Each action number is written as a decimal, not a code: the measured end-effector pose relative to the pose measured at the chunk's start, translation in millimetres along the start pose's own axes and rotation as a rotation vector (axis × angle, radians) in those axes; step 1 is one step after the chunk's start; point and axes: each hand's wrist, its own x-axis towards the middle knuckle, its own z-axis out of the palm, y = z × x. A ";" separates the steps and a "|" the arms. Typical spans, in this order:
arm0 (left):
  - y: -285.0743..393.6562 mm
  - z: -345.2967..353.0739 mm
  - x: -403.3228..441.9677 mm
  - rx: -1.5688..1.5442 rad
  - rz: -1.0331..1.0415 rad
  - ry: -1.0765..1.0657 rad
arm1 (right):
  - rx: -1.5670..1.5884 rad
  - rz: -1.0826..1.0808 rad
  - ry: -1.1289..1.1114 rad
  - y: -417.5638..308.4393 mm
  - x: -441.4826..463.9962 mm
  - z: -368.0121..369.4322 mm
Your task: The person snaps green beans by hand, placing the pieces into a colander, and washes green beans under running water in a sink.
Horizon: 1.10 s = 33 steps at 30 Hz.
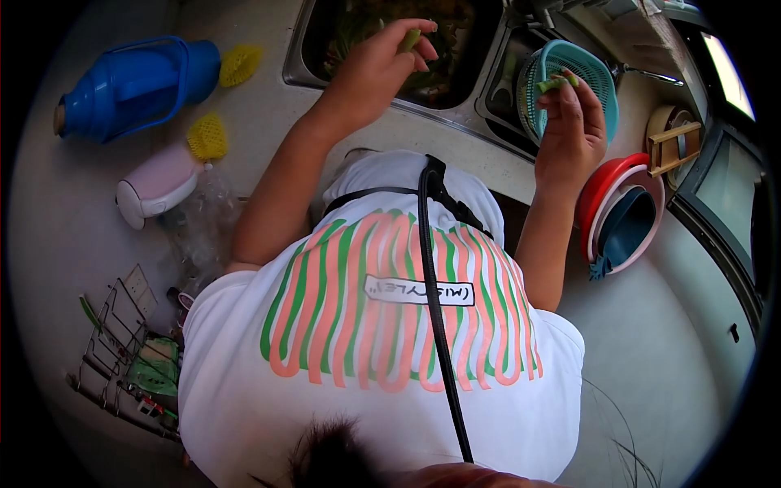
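My left hand [382, 61] is over the near left part of the large sink [301, 61], its fingers curled round a short green stem piece [409, 41]. Below it in the sink lie leafy green vegetables [455, 24], partly in shadow. At the right, my right hand [572, 122] pinches another green piece [556, 83] between thumb and fingers, in front of a teal basket [606, 89]. This basket stands over the smaller sink basin [498, 102].
A blue thermos [138, 85], yellow foam nets [207, 137], a pink-white kettle [159, 183] and a clear plastic bag [199, 220] are at the left. Stacked basins [587, 195] and a wooden grater [675, 149] stand at the right. A wire rack [106, 358] is lower left.
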 end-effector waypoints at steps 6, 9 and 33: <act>5.7 0.3 -1.9 -0.020 0.043 -0.105 | -0.893 -0.198 0.407 -6.0 6.3 -46.1; 14.7 2.1 -4.3 0.002 0.003 -0.122 | -0.855 -0.200 0.314 -6.2 4.6 -41.8; 24.3 -9.5 -0.6 0.740 0.542 0.029 | -0.886 -0.437 -0.604 2.1 2.9 49.4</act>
